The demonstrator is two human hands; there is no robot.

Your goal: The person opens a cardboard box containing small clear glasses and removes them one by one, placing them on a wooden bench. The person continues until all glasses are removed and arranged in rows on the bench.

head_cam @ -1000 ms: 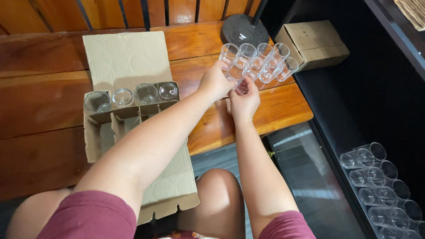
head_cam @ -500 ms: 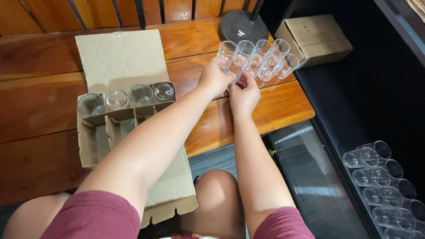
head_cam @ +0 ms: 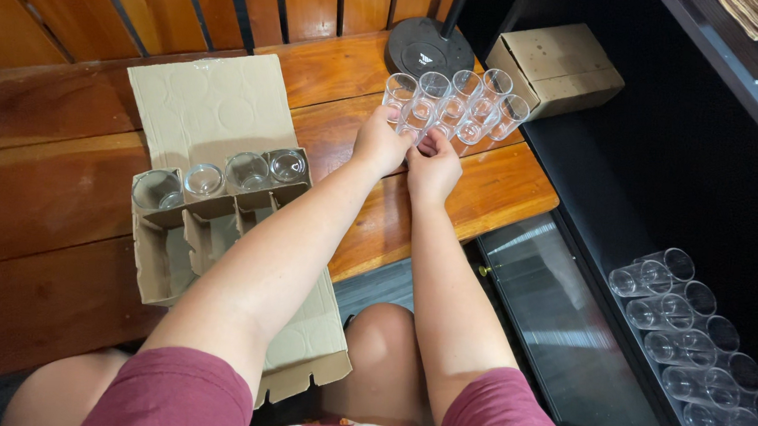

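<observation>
Several clear glasses (head_cam: 461,104) stand upright in a tight cluster on the wooden table (head_cam: 503,185). My left hand (head_cam: 381,143) is curled around the nearest glass at the cluster's front left. Right beside it, my right hand (head_cam: 434,165) pinches a neighbouring glass at the front edge with its fingertips. The two hands touch each other. To the left lies an open cardboard box (head_cam: 165,261) with dividers. Its back row holds several glasses (head_cam: 223,177), and its front cells show no glasses.
A black round stand base (head_cam: 428,48) and a small closed cardboard box (head_cam: 563,66) sit behind the cluster. Several more glasses (head_cam: 696,338) lie on their sides on a dark shelf at the right. Wooden slats back the table.
Both hands stay at the front of the glass cluster, drawn slightly closer together. Nothing else has visibly moved.
</observation>
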